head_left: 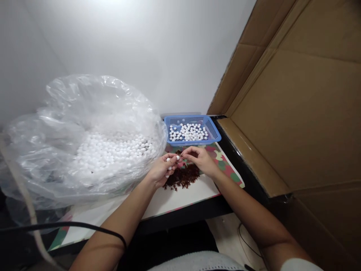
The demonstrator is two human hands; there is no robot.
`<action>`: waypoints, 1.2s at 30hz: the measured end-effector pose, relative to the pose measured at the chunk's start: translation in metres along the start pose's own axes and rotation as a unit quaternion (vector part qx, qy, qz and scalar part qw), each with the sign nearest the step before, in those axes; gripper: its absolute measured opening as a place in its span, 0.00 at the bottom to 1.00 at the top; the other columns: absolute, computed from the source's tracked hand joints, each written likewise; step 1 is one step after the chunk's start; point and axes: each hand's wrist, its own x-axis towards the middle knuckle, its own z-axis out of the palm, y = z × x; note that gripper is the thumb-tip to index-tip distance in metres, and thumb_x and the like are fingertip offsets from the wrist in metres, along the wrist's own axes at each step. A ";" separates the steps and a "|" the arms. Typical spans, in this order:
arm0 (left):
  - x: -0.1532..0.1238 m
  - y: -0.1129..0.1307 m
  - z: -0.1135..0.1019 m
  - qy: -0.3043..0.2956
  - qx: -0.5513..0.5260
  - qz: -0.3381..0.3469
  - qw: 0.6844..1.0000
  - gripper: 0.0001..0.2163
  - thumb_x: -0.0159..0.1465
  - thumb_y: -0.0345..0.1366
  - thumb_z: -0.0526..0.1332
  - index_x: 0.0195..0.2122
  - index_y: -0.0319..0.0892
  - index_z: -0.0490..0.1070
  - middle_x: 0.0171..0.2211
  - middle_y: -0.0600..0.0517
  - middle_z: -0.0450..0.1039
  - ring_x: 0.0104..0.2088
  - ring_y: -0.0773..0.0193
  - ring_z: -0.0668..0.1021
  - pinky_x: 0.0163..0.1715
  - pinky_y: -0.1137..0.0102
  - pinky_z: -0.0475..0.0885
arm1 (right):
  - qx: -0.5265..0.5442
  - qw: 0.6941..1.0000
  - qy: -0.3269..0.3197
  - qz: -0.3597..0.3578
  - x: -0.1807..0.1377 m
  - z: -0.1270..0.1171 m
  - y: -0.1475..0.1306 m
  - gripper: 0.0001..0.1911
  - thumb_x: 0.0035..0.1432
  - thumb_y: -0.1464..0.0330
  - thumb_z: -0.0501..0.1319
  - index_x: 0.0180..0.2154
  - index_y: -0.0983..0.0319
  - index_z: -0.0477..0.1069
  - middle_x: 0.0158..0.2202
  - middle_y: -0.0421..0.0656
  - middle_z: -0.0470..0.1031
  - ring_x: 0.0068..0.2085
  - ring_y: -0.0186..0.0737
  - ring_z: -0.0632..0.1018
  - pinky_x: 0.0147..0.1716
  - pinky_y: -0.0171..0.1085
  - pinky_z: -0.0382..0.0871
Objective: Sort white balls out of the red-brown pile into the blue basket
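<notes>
My left hand [158,172] is cupping several small white balls [168,160] against its palm while its thumb and forefinger are presenting one ball at the fingertips, above the tabletop [208,211]. Just beside it, my right hand [203,162] is bringing its thumb and fingers in narrowly toward that ball, though from here I cannot tell whether they are gripping anything. Below both hands a dark reddish-brown pile [186,177] is lying on a patterned sheet [194,192], while the blue perforated basket [194,143] beyond and the clear plastic bag [93,88] at left are holding more balls.
</notes>
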 end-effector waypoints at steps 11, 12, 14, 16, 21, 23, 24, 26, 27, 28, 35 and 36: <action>-0.001 -0.003 0.001 -0.003 0.027 0.018 0.999 0.16 0.54 0.43 0.69 0.34 0.36 0.69 0.25 0.50 0.72 0.18 0.78 0.61 0.14 0.80 0.47 | 0.135 0.991 -0.017 0.011 -0.004 0.014 -0.003 0.13 0.54 0.59 0.66 0.32 0.63 0.72 0.30 0.40 0.75 0.30 0.34 0.74 0.34 0.34 0.69; -0.001 -0.004 0.001 -0.002 0.027 0.022 0.999 0.16 0.54 0.43 0.69 0.34 0.37 0.69 0.25 0.51 0.72 0.18 0.78 0.61 0.14 0.80 0.47 | 0.133 0.991 -0.012 0.012 -0.005 0.015 -0.003 0.13 0.53 0.59 0.66 0.32 0.63 0.72 0.30 0.40 0.75 0.30 0.34 0.74 0.34 0.34 0.69; -0.002 -0.005 0.001 0.005 0.034 0.031 0.999 0.15 0.54 0.43 0.69 0.32 0.37 0.68 0.24 0.52 0.71 0.18 0.78 0.61 0.14 0.80 0.46 | 0.131 0.991 0.000 0.016 -0.005 0.018 -0.004 0.14 0.52 0.59 0.67 0.31 0.63 0.72 0.29 0.40 0.75 0.29 0.34 0.75 0.33 0.35 0.69; -0.002 -0.006 0.002 0.017 0.047 0.039 0.998 0.15 0.54 0.43 0.69 0.31 0.37 0.67 0.23 0.52 0.70 0.18 0.77 0.61 0.15 0.79 0.46 | 0.131 0.991 0.012 0.023 -0.005 0.021 -0.003 0.14 0.51 0.59 0.67 0.31 0.63 0.71 0.29 0.40 0.75 0.28 0.34 0.75 0.32 0.35 0.70; -0.004 -0.002 0.005 0.028 0.070 0.045 0.996 0.15 0.54 0.44 0.69 0.31 0.38 0.68 0.21 0.54 0.68 0.17 0.77 0.60 0.15 0.79 0.45 | 0.155 0.988 0.011 0.025 -0.002 0.020 -0.002 0.15 0.49 0.59 0.69 0.33 0.62 0.72 0.32 0.41 0.76 0.33 0.37 0.77 0.35 0.36 0.73; -0.005 0.000 0.006 0.025 0.065 0.053 0.996 0.15 0.54 0.44 0.69 0.31 0.38 0.68 0.20 0.55 0.66 0.17 0.77 0.60 0.15 0.79 0.45 | 0.190 0.982 -0.011 0.021 -0.001 0.016 -0.003 0.16 0.50 0.59 0.68 0.37 0.61 0.72 0.36 0.42 0.77 0.36 0.38 0.78 0.38 0.38 0.74; -0.005 0.001 0.007 0.025 0.060 0.057 0.996 0.15 0.54 0.44 0.69 0.31 0.38 0.68 0.19 0.56 0.64 0.17 0.77 0.60 0.15 0.79 0.45 | 0.204 0.979 -0.025 0.018 0.000 0.014 -0.005 0.16 0.51 0.58 0.67 0.39 0.60 0.73 0.38 0.43 0.77 0.39 0.39 0.79 0.40 0.39 0.74; -0.006 0.003 0.007 0.027 0.054 0.062 0.996 0.15 0.53 0.44 0.69 0.31 0.39 0.68 0.18 0.58 0.62 0.17 0.77 0.59 0.15 0.79 0.45 | 0.197 0.979 -0.051 0.012 0.000 0.011 -0.009 0.16 0.54 0.58 0.65 0.42 0.60 0.73 0.41 0.44 0.77 0.41 0.40 0.79 0.43 0.40 0.74; -0.006 0.003 0.008 0.029 0.052 0.062 0.996 0.16 0.53 0.44 0.70 0.31 0.39 0.67 0.18 0.58 0.61 0.16 0.77 0.59 0.14 0.79 0.45 | 0.174 0.983 -0.059 0.008 0.000 0.010 -0.012 0.16 0.55 0.58 0.64 0.42 0.60 0.74 0.41 0.44 0.77 0.42 0.41 0.79 0.43 0.41 0.73; -0.006 0.004 0.008 0.033 0.051 0.062 0.996 0.16 0.52 0.44 0.70 0.30 0.39 0.67 0.17 0.59 0.61 0.16 0.77 0.59 0.14 0.80 0.46 | 0.143 0.988 -0.064 0.003 0.001 0.009 -0.014 0.15 0.55 0.59 0.65 0.42 0.60 0.74 0.41 0.44 0.78 0.41 0.41 0.78 0.43 0.40 0.73; -0.005 0.010 0.009 0.064 -0.058 0.014 0.996 0.12 0.58 0.41 0.64 0.33 0.38 0.66 0.29 0.49 0.71 0.20 0.75 0.66 0.11 0.82 0.49 | -0.092 0.985 0.112 -0.089 0.037 -0.014 -0.024 0.10 0.56 0.65 0.63 0.41 0.61 0.73 0.33 0.42 0.75 0.33 0.38 0.75 0.36 0.38 0.69; -0.005 0.012 0.008 0.066 -0.076 -0.004 0.995 0.09 0.58 0.38 0.63 0.33 0.37 0.66 0.28 0.48 0.70 0.21 0.75 0.66 0.11 0.82 0.50 | -0.134 0.974 0.147 -0.103 0.042 -0.019 -0.024 0.11 0.57 0.67 0.62 0.43 0.61 0.73 0.35 0.43 0.75 0.33 0.38 0.75 0.36 0.38 0.69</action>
